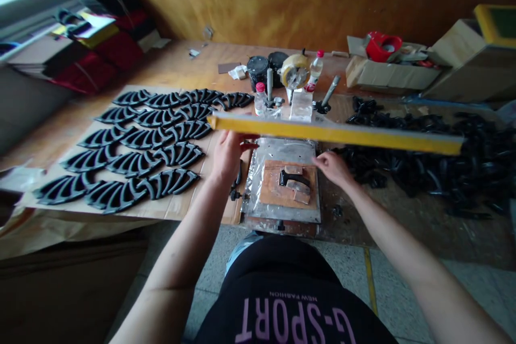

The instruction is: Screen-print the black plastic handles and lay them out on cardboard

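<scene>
A long yellow-edged frame (338, 132), probably a printing screen seen nearly edge-on, spans the space above the work plate. My left hand (229, 155) is closed at the frame's underside near its left end; part of the fingers is hidden behind it. Below the frame, a curved black handle-like part (295, 178) lies on a wooden jig block (271, 185), which rests on a grey metal plate (258, 209). My right hand (334, 166) is beside the plate's right edge, fingers partly bent and apart, with nothing visible in them.
Rows of curved black parts (141, 162) lie on cardboard (215, 193) at left. A heap of similar parts (419, 172) covers the right side. Behind stand black tubs (258, 71), bottles (315, 71), a tape roll (295, 72), upright clamp rods (331, 90) and an open carton (387, 76).
</scene>
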`<action>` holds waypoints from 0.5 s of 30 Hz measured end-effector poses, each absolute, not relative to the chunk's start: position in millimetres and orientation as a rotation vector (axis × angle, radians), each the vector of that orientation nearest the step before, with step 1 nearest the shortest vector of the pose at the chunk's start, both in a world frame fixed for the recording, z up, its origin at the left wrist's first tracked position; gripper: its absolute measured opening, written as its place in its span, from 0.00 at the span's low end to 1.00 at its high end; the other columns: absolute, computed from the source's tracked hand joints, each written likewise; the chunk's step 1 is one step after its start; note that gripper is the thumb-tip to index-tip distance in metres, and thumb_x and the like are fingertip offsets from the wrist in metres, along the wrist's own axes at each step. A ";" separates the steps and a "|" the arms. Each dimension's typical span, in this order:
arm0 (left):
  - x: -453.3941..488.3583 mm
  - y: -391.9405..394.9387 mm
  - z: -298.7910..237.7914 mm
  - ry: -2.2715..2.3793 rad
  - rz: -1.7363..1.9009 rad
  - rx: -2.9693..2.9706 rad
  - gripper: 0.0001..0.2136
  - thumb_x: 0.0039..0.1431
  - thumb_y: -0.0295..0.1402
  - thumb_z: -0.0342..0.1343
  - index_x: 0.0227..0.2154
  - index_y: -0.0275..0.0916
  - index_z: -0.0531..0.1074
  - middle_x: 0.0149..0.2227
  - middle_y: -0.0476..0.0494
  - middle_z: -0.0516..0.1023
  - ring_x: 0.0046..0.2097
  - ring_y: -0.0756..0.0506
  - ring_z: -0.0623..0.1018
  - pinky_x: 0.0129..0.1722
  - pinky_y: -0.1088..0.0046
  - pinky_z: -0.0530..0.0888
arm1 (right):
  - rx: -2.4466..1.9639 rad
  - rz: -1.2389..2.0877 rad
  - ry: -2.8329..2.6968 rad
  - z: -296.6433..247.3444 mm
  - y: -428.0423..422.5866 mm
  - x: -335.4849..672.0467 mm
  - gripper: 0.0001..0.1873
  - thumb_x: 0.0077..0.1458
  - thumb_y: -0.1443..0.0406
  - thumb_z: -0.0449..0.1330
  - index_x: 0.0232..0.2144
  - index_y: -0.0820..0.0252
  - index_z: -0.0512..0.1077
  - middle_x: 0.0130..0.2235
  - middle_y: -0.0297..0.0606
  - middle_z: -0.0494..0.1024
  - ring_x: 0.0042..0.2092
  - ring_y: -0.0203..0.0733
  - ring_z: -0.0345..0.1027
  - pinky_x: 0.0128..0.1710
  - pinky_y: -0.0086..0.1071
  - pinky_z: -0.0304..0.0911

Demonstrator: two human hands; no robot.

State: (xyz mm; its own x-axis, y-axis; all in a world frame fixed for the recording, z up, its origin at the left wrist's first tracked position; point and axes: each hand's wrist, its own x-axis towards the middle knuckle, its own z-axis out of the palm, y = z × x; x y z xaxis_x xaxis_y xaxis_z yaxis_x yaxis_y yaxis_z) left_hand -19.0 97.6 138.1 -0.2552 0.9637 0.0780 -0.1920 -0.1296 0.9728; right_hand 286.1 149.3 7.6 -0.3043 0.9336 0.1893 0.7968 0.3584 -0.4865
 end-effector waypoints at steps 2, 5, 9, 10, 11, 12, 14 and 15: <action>-12.0 107.9 141.4 1.138 1.611 0.949 0.22 0.60 0.52 0.51 0.46 0.40 0.72 0.37 0.43 0.79 0.38 0.47 0.79 0.33 0.74 0.75 | -1.497 0.421 -2.346 -10.2 124.9 261.7 0.14 0.55 0.55 0.63 0.29 0.60 0.72 0.36 0.42 0.76 0.39 0.42 0.70 0.40 0.32 0.62; 3.5 92.0 118.6 1.146 1.573 0.785 0.22 0.60 0.53 0.51 0.44 0.38 0.70 0.35 0.43 0.80 0.34 0.48 0.79 0.30 0.75 0.75 | -1.651 0.400 -2.443 -15.3 100.0 228.5 0.08 0.59 0.61 0.60 0.33 0.62 0.70 0.37 0.46 0.76 0.42 0.46 0.70 0.41 0.33 0.61; 31.6 33.1 56.3 1.160 0.937 0.487 0.22 0.58 0.50 0.55 0.42 0.34 0.72 0.37 0.35 0.81 0.33 0.44 0.80 0.27 0.71 0.76 | -1.731 0.499 -2.238 4.5 70.7 190.0 0.08 0.64 0.63 0.53 0.38 0.62 0.68 0.36 0.45 0.76 0.39 0.45 0.70 0.38 0.34 0.60; 36.2 19.7 42.3 1.135 0.888 0.425 0.20 0.59 0.49 0.55 0.40 0.34 0.72 0.37 0.35 0.81 0.34 0.44 0.80 0.29 0.70 0.77 | -1.626 0.523 -2.243 9.0 63.3 181.4 0.08 0.65 0.62 0.53 0.38 0.61 0.68 0.36 0.44 0.76 0.39 0.45 0.69 0.38 0.33 0.60; 38.0 8.7 30.7 1.127 0.890 0.369 0.19 0.60 0.48 0.55 0.39 0.34 0.72 0.36 0.36 0.81 0.34 0.44 0.80 0.30 0.70 0.77 | -1.470 0.562 -2.286 12.3 57.4 175.4 0.08 0.64 0.62 0.53 0.37 0.61 0.69 0.36 0.43 0.76 0.41 0.44 0.69 0.39 0.33 0.61; 36.2 0.6 21.4 1.132 0.938 0.333 0.18 0.61 0.47 0.54 0.37 0.34 0.72 0.36 0.37 0.81 0.34 0.45 0.80 0.31 0.70 0.78 | -1.302 0.607 -2.342 14.1 53.9 173.6 0.07 0.64 0.63 0.54 0.36 0.59 0.69 0.37 0.41 0.76 0.42 0.43 0.69 0.40 0.33 0.61; 20.3 -8.7 8.5 1.217 1.060 0.333 0.17 0.61 0.46 0.54 0.36 0.34 0.72 0.37 0.37 0.81 0.34 0.45 0.81 0.30 0.71 0.77 | -1.087 0.658 -2.430 13.6 56.5 188.3 0.06 0.63 0.67 0.54 0.35 0.58 0.71 0.38 0.38 0.77 0.43 0.41 0.68 0.43 0.32 0.61; 6.5 -11.2 3.2 1.294 1.106 0.357 0.18 0.61 0.47 0.54 0.37 0.34 0.72 0.39 0.36 0.81 0.34 0.45 0.81 0.29 0.72 0.77 | -1.105 0.631 -2.458 11.2 62.7 205.8 0.09 0.63 0.71 0.53 0.36 0.57 0.72 0.39 0.38 0.77 0.44 0.40 0.68 0.44 0.32 0.61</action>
